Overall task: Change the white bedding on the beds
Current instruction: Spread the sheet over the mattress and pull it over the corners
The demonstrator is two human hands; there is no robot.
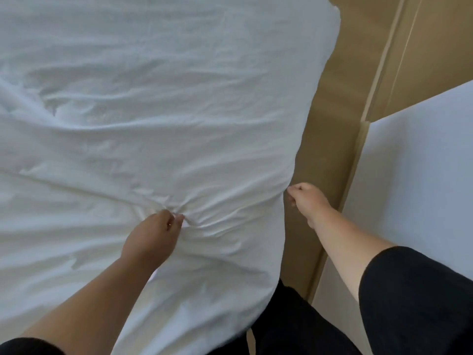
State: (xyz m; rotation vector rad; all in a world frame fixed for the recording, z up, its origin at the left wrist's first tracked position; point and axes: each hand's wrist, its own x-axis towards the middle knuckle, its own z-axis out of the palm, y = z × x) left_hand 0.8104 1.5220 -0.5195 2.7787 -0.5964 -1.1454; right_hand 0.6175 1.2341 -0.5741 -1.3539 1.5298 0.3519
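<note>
Sheet, one, spreads ahead of both hands. Left hand pinches a bunch mid-sheet; right hand grips its edge. Floor strip lies right of that edge.

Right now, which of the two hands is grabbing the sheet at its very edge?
The right hand pinches the white sheet at its side edge, beside the tan floor. The left hand bunches fabric further in, where creases radiate from its fingers.

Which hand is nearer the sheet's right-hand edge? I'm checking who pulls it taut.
The right hand. It grips the white sheet right at that edge, while the left hand pinches a bunched fold farther in on the bed.
</note>
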